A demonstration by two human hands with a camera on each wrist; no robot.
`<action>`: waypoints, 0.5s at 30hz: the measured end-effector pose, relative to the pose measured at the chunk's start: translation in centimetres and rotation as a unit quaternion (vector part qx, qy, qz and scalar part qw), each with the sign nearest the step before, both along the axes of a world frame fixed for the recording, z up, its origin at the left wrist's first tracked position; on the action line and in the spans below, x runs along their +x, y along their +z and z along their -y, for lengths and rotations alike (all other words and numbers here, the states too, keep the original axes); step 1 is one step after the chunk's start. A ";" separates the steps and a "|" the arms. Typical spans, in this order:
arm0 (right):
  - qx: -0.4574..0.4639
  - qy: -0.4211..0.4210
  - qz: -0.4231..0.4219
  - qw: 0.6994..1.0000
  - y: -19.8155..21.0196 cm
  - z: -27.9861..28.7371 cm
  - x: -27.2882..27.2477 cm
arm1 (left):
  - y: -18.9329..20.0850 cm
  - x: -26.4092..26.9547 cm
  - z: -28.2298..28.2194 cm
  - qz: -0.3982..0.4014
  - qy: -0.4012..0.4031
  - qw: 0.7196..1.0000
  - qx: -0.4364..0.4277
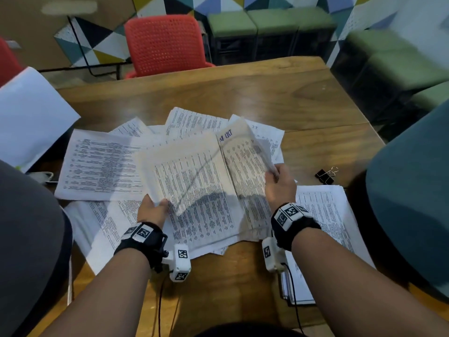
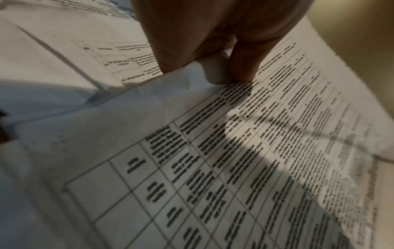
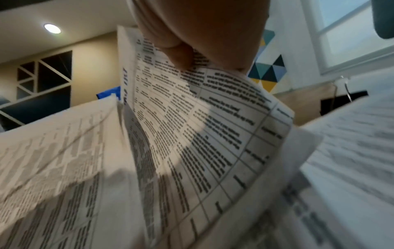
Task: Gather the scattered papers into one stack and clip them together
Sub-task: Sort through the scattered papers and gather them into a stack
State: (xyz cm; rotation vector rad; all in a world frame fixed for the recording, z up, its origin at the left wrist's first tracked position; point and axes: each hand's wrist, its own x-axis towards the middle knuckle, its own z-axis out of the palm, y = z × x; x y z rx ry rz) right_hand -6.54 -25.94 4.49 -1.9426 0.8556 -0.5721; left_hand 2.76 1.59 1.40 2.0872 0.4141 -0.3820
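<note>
Printed sheets lie scattered (image 1: 102, 166) over the middle of the wooden table (image 1: 267, 93). My left hand (image 1: 153, 207) pinches the near left corner of a lifted sheet (image 1: 189, 173) printed with a table; in the left wrist view my fingers (image 2: 241, 64) curl on that sheet's (image 2: 277, 134) corner. My right hand (image 1: 279, 181) grips the right edge of another raised, bent sheet (image 1: 245, 161); the right wrist view shows the thumb (image 3: 181, 55) pressed on this paper (image 3: 202, 126). The two held sheets meet above the pile. Black binder clips (image 1: 325, 176) sit on the table to the right.
A stack of papers (image 1: 323, 215) lies under my right forearm. A blank white sheet (image 1: 31, 117) rises at the far left. A red chair (image 1: 165, 45) stands behind the table, green stools (image 1: 267, 23) beyond. A teal chair back (image 1: 413, 203) crowds the right, a grey shape (image 1: 26, 239) the left.
</note>
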 end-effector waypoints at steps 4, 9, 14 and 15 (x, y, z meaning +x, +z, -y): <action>0.011 -0.018 0.094 0.995 3.1 0.8 1.2 | 2.0 0.9 -0.3 0.031 0.037 0.997 -0.061; 0.015 -0.009 0.192 0.981 7.0 1.2 2.0 | 2.4 2.9 -1.0 0.058 0.038 0.984 -0.161; 0.095 0.007 0.261 0.961 9.0 0.1 2.6 | 4.8 2.7 0.1 0.063 0.033 0.957 -0.281; 0.104 0.008 0.276 0.955 9.4 -0.2 2.5 | 5.9 2.3 0.6 0.071 0.029 0.951 -0.299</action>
